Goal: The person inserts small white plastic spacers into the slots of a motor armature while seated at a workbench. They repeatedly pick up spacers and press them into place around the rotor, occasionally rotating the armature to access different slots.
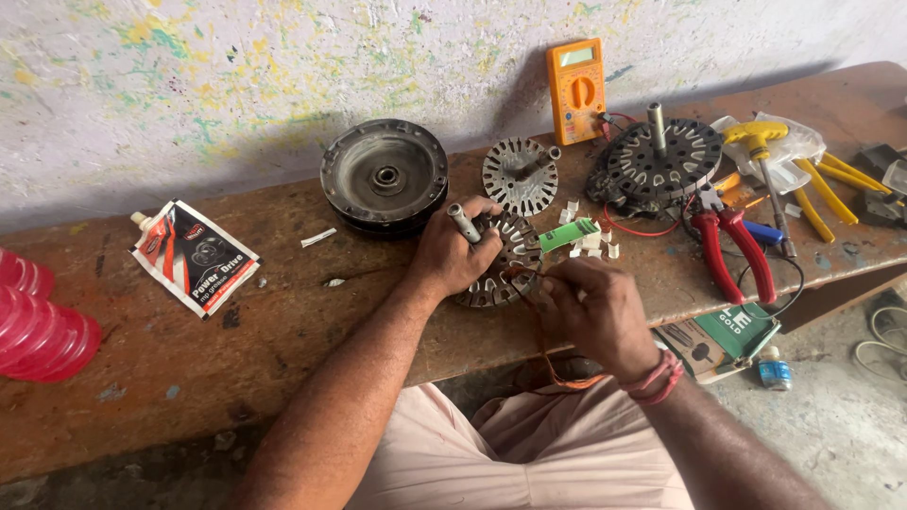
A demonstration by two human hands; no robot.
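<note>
**A:** Where is the work right now?

**B:** I see the fan stator (499, 269) lying flat near the front edge of the table (283, 331), about midway along it. My left hand (453, 253) is closed over its left side, fingers wrapped near the steel shaft (465, 225) that sticks up from its middle. My right hand (595, 312) is pinched shut on a strand of copper winding wire (548, 354) at the stator's right rim; the wire loops down over the front edge toward my lap.

**B:** To do this well, I judge the left hand must keep the core pinned so it cannot turn, while the right hand lays the wire snugly into one slot, with even tension and no kinks.

**A:** Anything crowding you?

**B:** Small white insulation slips (590, 238) and a green strip (568, 234) lie just beyond the stator, touching nothing I hold. The red-handled pliers (732, 247) sit to the right, the fan housing (385, 177) behind, toward the back edge. The slack loop could snag on the table's front edge, so I would feed it slowly.
</note>
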